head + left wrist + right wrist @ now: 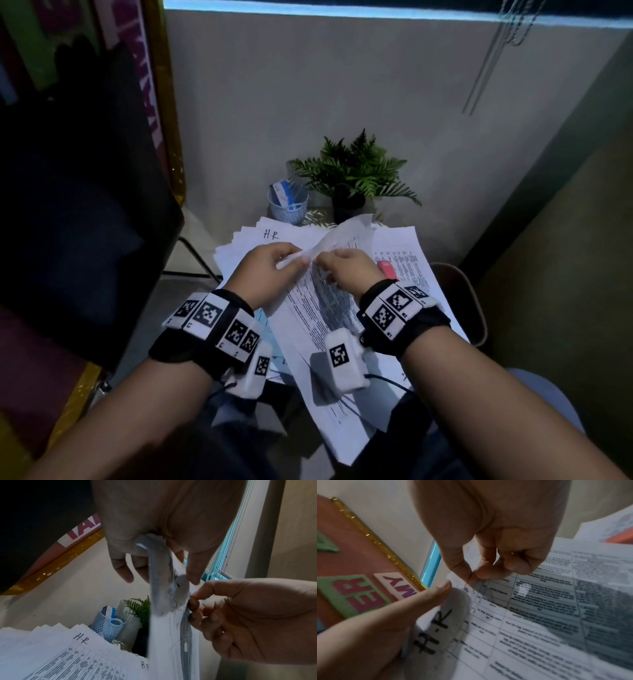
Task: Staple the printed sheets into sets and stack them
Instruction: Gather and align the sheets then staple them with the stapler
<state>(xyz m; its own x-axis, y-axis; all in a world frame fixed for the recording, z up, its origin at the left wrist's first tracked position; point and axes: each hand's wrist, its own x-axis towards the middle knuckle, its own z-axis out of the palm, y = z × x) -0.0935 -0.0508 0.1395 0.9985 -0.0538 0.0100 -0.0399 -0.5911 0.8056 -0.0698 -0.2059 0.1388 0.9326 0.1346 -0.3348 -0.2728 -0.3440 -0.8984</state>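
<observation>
Both hands pinch one corner of the floppy sheets (329, 301) above the pile (246, 240), left hand (265, 274) and right hand (346, 270) closed tight—thin paper, best gripped at that corner.

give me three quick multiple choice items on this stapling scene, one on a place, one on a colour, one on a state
1. Where is the plant?
A. behind the papers, by the wall
B. on the person's lap
C. left of the cup

2. What colour is the stapler?
A. green
B. red
C. black

3. What is the right hand doing?
A. lying flat
B. pressing the stapler
C. pinching a sheet corner

Answers: 1 A, it stands beyond the papers, right of the cup. 2 B, red shows beside the right wrist. 3 C, thumb and fingers pinch the sheet that the left hand also holds.
</observation>
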